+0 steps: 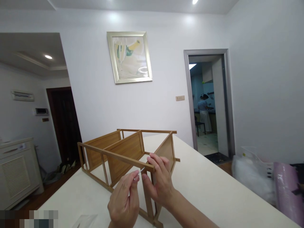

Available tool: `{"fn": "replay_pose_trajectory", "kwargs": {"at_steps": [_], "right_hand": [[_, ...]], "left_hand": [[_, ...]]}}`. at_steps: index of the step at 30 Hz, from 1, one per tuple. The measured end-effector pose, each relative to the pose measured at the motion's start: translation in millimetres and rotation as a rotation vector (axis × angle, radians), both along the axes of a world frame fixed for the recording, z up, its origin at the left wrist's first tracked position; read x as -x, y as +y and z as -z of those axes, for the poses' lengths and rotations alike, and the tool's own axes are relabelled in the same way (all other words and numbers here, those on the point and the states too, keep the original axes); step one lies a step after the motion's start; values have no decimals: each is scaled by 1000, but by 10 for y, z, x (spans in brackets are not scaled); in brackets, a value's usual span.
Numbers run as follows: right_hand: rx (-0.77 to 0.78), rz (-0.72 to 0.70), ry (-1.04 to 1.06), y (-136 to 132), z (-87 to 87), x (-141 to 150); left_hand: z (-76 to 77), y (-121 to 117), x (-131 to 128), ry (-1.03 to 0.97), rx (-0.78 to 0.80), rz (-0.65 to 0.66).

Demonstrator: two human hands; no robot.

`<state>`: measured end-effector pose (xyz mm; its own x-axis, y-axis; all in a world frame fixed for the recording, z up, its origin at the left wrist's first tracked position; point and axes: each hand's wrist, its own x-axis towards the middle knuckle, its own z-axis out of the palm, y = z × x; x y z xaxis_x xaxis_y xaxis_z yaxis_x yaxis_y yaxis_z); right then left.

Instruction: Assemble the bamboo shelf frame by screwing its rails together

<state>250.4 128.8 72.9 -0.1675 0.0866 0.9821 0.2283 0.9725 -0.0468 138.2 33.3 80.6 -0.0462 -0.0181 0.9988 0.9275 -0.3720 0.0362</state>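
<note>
A wooden shelf rack lies on its side on the white table, with several slatted frame bars and brown panels. My left hand is closed in a pinch on a thin metal rod; whether it is a hex key or a long screw I cannot make out. The rod's tip meets the upper rail near its right end. Around that same corner curls my right hand, fingers over the rail and thumb on the near side. Part of the corner joint is hidden behind the right hand.
The white table carries a clear plastic bag at its front edge. Wrapped bundles, one white and one pink, stand right of it. Through a doorway, a person stands in another room. A white cabinet is at left.
</note>
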Motion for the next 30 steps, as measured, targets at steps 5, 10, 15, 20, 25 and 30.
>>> {"fn": "replay_pose_trajectory", "kwargs": {"at_steps": [5,10,15,20,25,30], "right_hand": [[6,4,-15,-38,31,23],[18,-9,-1,-26,49,40],[17,-18,16,-31,56,55],[24,-21,14,-32,62,61],[31,-23,-5,-27,64,52],[24,-28,-11,-35,47,42]], "left_hand": [[83,-40,35,-19,33,75],[38,-79,-26,-119,141,276],[-55,-120,-28,-363,282,470],[4,-97,62,-523,334,638],[14,-118,38,-487,232,564],[-39,-152,-2,-149,117,341]]}}
